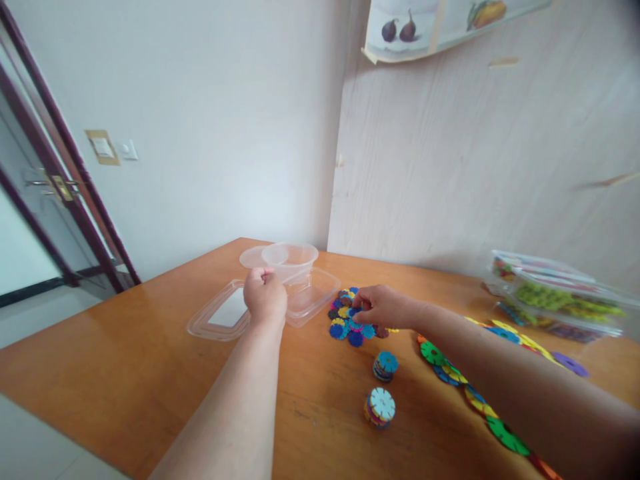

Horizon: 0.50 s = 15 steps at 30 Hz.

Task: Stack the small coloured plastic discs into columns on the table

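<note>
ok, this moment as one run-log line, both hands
left hand: before clear tub, grip unclear | right hand: at disc pile, grip unclear | nearby: blue-topped stack, pale-topped stack

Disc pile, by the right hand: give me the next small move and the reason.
Probably pinch one loose disc from the pile and lift it: the right hand is right at the pile, while a blue-topped stack and a pale-topped stack stand neatly nearer the viewer.
</note>
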{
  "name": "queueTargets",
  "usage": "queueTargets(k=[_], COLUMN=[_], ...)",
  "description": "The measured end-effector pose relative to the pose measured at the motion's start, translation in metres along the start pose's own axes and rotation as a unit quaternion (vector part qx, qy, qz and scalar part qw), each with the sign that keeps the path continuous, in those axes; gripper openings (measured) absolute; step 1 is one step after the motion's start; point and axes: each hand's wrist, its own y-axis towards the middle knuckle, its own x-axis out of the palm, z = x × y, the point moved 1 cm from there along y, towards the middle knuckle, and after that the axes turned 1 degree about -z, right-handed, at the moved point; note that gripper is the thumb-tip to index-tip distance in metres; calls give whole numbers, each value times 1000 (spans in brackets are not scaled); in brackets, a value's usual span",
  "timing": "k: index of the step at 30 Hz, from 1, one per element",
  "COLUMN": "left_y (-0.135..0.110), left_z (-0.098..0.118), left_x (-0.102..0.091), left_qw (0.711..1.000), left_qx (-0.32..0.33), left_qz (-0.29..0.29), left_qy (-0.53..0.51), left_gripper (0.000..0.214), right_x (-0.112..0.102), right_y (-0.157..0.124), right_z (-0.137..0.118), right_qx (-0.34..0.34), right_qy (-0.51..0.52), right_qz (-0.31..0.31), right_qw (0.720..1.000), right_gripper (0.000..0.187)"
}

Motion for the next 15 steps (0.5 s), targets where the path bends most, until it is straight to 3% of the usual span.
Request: queueTargets(k=[7,10,15], left_y=[0,-2,-6], left_z=[8,11,17], left_x=[-2,-3,-5], left_qw=[999,998,997], left_qx=[39,58,80], left_qz=[6,4,-7], left_qy=[-11,-18,-21], left_gripper=[17,17,16], right_x=[-1,1,18], right_y=[-4,-12,-20], right_z=[-9,-27,-55], right_qx=[6,-59,-165], right_qy=[-1,-46,-156], right_qz=[6,12,-44], right_qw=[1000,997,973], right_gripper=[23,29,27])
